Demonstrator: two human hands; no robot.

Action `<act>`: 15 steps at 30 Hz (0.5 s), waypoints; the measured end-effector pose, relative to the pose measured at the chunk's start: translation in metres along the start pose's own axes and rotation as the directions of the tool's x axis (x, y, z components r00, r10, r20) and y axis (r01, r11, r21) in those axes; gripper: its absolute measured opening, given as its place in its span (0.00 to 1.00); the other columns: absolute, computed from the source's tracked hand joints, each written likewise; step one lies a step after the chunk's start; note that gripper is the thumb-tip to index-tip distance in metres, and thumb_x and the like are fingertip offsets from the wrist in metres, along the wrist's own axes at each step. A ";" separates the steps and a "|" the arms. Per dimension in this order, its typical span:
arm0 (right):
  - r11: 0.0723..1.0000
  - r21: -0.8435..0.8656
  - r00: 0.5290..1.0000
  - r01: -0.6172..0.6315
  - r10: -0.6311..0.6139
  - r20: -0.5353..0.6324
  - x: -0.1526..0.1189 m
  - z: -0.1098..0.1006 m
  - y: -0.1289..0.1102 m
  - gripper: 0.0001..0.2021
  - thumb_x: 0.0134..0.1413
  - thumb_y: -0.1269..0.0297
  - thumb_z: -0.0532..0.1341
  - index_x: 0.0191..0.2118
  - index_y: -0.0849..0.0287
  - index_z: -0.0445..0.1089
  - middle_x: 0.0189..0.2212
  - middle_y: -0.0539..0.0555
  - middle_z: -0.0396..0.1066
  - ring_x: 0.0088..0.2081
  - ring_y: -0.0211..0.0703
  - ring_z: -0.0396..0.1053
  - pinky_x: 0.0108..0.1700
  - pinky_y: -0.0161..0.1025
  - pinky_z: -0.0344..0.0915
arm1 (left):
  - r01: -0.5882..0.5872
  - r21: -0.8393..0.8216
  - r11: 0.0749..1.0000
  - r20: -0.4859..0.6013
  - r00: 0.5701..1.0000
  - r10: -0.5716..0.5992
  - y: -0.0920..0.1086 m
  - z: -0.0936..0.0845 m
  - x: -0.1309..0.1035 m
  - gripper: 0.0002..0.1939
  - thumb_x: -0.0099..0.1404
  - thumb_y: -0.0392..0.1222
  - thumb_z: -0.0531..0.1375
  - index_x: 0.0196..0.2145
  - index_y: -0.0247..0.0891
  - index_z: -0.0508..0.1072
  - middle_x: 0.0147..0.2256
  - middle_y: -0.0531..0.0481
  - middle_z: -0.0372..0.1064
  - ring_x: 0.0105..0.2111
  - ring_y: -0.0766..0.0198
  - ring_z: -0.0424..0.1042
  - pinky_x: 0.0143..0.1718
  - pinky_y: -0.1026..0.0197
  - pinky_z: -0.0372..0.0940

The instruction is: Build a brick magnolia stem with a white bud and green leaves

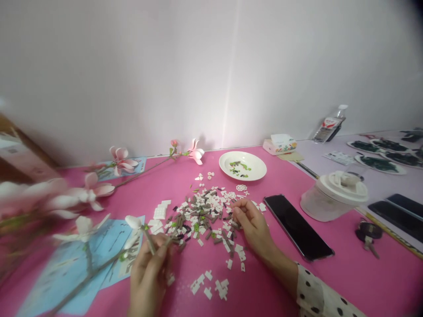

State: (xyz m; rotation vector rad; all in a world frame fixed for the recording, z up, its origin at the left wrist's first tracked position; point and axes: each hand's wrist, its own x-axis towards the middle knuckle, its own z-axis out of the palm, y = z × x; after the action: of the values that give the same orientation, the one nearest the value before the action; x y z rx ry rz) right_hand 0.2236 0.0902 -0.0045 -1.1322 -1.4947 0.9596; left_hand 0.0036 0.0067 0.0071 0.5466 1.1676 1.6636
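Note:
My left hand [152, 264], at the lower left of the pile, is closed on a grey-brown stem [150, 240] topped by a white flower bud [133, 222]. At the right edge of the mixed pile of small white, brown and green pieces [203, 209] rests my right hand [251, 222], its fingers curled together; whether a piece is between them is hidden. Loose white pieces [222, 288] lie nearer to me. Flat white pieces [160, 211] sit left of the pile.
Magnolia branches [87, 277] and blue sheets [62, 268] fill the left. Behind the pile is a white plate [243, 158] with green bits. To the right are a phone [299, 226], a lidded tub [330, 196], keys [369, 233], a tissue pack [280, 144] and a bottle [332, 125].

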 end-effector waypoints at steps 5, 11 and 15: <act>0.989 -0.121 0.996 0.085 -0.080 0.042 -0.001 0.001 -0.002 0.07 0.64 0.62 0.52 0.39 0.58 0.64 0.26 0.48 0.62 0.25 0.37 0.60 0.27 0.34 0.59 | 0.002 0.000 1.000 0.017 1.000 -0.002 0.001 0.002 0.000 0.13 0.51 0.46 0.69 0.26 0.38 0.69 0.20 0.59 0.62 0.16 0.74 0.55 0.16 0.73 0.52; 0.919 -0.256 0.946 0.300 -0.252 0.202 -0.001 0.006 -0.009 0.07 0.62 0.66 0.55 0.34 0.58 0.68 0.28 0.52 0.67 0.31 0.43 0.63 0.33 0.39 0.60 | -0.038 0.033 0.999 -0.001 0.999 0.038 -0.002 0.004 -0.001 0.11 0.55 0.46 0.66 0.28 0.39 0.69 0.18 0.59 0.61 0.15 0.74 0.50 0.14 0.72 0.46; 0.847 -0.255 0.862 0.467 -0.371 0.346 -0.002 0.012 -0.012 0.07 0.60 0.68 0.56 0.33 0.58 0.71 0.27 0.53 0.67 0.33 0.44 0.63 0.38 0.43 0.60 | -0.057 0.013 0.998 0.035 0.998 0.057 -0.005 0.003 0.000 0.12 0.55 0.46 0.66 0.27 0.38 0.68 0.21 0.59 0.61 0.16 0.74 0.50 0.16 0.71 0.47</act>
State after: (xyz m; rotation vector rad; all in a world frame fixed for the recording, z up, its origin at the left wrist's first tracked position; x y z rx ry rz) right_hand 0.2097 0.0848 0.0045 -0.8483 -2.0983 0.5861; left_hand 0.0083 0.0079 0.0044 0.6204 1.1493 1.6886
